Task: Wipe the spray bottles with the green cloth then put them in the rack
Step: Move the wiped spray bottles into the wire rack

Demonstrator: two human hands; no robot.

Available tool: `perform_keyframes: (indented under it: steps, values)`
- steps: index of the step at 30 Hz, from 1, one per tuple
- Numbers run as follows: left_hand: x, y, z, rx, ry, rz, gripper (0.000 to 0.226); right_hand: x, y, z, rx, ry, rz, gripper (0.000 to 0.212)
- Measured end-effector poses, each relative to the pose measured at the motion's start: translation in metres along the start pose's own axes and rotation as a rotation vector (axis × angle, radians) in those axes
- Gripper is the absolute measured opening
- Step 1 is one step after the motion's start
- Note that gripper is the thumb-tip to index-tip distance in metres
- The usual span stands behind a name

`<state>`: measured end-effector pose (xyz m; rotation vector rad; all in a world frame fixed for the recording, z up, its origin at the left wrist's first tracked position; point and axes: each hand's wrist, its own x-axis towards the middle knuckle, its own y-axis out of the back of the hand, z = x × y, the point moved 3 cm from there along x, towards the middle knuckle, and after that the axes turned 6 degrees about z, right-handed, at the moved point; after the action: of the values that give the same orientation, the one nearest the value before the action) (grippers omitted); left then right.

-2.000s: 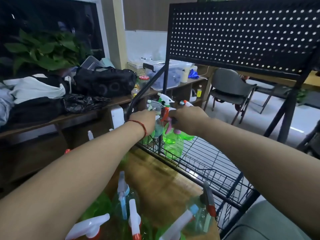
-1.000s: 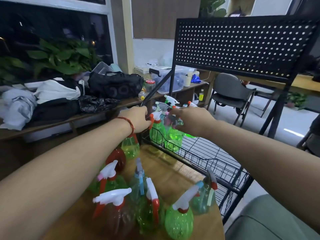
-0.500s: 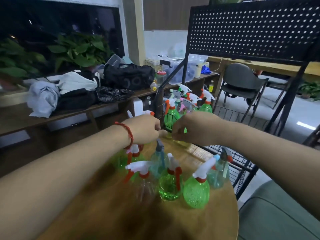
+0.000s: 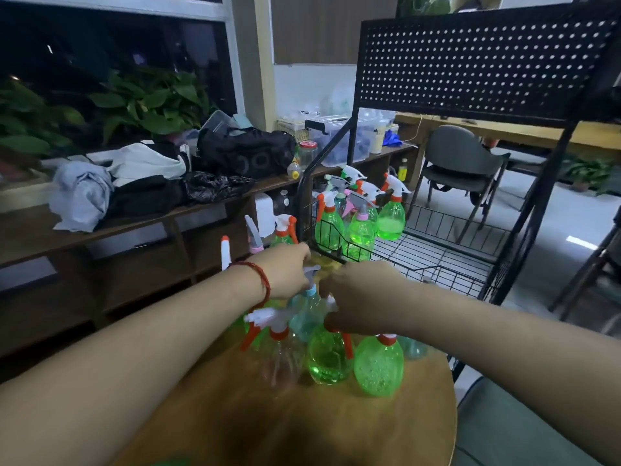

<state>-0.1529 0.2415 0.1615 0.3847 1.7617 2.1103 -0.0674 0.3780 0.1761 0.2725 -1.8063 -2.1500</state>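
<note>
Several spray bottles [image 4: 378, 364] stand upright at the far edge of the worktop [image 4: 302, 425], and the left hand [image 4: 285, 270] and right hand [image 4: 359, 297] curl either side of the blue bottle [image 4: 307, 317], grip I cannot tell, with the rack [image 4: 447, 250] beyond, nearer the right.

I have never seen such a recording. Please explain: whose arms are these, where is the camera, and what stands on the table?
There is no machine here. A person wears one camera on the head, so you look down along their own two arms. The left hand, with a red string on its wrist, and the right hand reach over spray bottles standing on a round wooden table. More bottles stand in the black wire rack behind. The fingers curl out of sight, so I cannot tell whether either hand grips anything.
</note>
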Motion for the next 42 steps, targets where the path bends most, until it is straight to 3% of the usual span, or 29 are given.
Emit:
perform_keyframes:
  steps: [3, 8, 16, 22, 29, 38, 42]
  values:
    - [0.002, -0.006, -0.006, 0.068, 0.026, 0.030, 0.014, -0.002, -0.005, 0.000, 0.042, -0.034, 0.015, 0.035]
    - [-0.002, -0.007, -0.006, 0.058, 0.020, 0.103, 0.024, -0.004, -0.012, -0.002, 0.102, -0.056, 0.029, 0.028]
    - [-0.014, 0.026, 0.001, 0.012, -0.027, 0.276, 0.019, 0.000, -0.013, 0.007, 0.249, -0.103, 0.039, 0.034]
    - [-0.015, 0.070, 0.005, 0.061, -0.037, 0.432, 0.015, 0.003, 0.022, 0.030, 0.394, -0.121, 0.179, 0.032]
    - [0.000, 0.110, 0.019, -0.062, -0.074, 0.573, 0.016, -0.002, 0.072, 0.086, 0.526, -0.198, 0.389, 0.022]
    - [0.046, 0.108, 0.074, -0.156, -0.138, 0.610, 0.017, -0.011, 0.093, 0.186, 0.417, -0.402, 0.451, 0.013]
    - [0.072, 0.093, 0.094, -0.201, -0.167, 0.596, 0.016, -0.006, 0.083, 0.226, 0.265, -0.488, 0.432, 0.024]
